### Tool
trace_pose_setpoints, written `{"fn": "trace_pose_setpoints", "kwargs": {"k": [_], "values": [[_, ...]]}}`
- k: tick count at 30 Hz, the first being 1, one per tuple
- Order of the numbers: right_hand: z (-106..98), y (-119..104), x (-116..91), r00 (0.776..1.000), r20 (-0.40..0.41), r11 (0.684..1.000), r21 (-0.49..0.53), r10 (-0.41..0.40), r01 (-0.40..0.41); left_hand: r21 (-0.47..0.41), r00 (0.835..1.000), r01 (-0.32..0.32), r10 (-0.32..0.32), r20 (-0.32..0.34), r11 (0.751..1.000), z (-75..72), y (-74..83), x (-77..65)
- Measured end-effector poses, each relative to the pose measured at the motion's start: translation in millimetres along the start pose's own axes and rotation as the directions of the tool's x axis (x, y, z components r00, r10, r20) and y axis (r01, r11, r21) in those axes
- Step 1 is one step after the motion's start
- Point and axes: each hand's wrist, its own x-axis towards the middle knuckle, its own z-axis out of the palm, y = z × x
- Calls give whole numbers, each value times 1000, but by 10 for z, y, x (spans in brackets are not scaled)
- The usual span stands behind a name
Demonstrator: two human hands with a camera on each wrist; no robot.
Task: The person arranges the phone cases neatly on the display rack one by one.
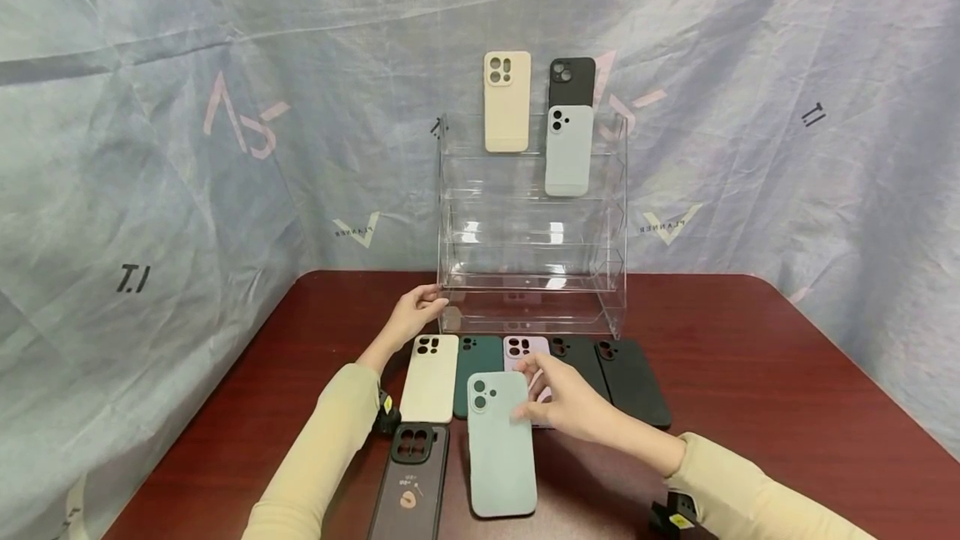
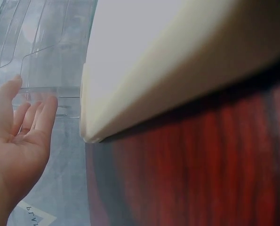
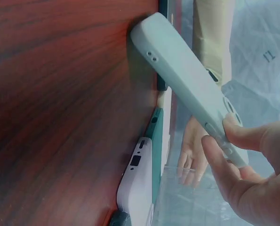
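Note:
My right hand [image 1: 566, 398] pinches a pale mint phone case [image 1: 501, 457] by its upper right edge, thumb on the back and fingers on the side. The case is tilted up off the table in the right wrist view, its lower end close to the wood. My left hand [image 1: 411, 315] is at the lower left corner of the clear tiered display rack [image 1: 532, 282], fingertips right at its side and palm showing in the left wrist view. Below the rack lie cream [image 1: 431, 377], dark green [image 1: 480, 357], lilac [image 1: 525, 346] and black phone cases [image 1: 637, 382] in a row.
A smoky case with a black frame [image 1: 408, 482] lies at the near left. On the rack's upper tiers stand a cream case [image 1: 507, 111], a black case [image 1: 573, 82] and a white case [image 1: 568, 152]. A grey printed cloth [image 1: 187, 190] hangs behind the reddish-brown table [image 1: 765, 373].

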Motion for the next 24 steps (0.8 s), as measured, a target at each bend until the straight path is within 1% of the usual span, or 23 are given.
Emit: {"fn": "trace_pose_setpoints", "kwargs": {"k": [2, 5, 8, 10, 15, 21, 24], "values": [[12, 13, 8, 1000, -22, 1000, 17, -6, 6, -7, 1000, -3, 3, -3, 1000, 8, -117, 65], [27, 20, 18, 999, -37, 997, 71, -10, 13, -14, 1000, -5, 5, -17, 1000, 25, -245, 129], [16, 2, 23, 999, -43, 990, 135, -22, 28, -10, 1000, -6, 6, -29, 1000, 32, -262, 145], [-2, -14, 30, 998, -47, 987, 158, -33, 40, -11, 1000, -8, 7, -27, 1000, 30, -261, 147], [-81, -46, 77, 996, -70, 988, 145, -47, 57, -20, 1000, 4, -4, -16, 1000, 7, -250, 143], [-224, -67, 139, 995, -89, 990, 133, -43, 54, -40, 1000, 22, -22, 5, 999, -17, -250, 155], [-291, -83, 163, 994, -103, 990, 129, -48, 61, -45, 1000, 14, -13, 8, 999, -17, -250, 162]]}}
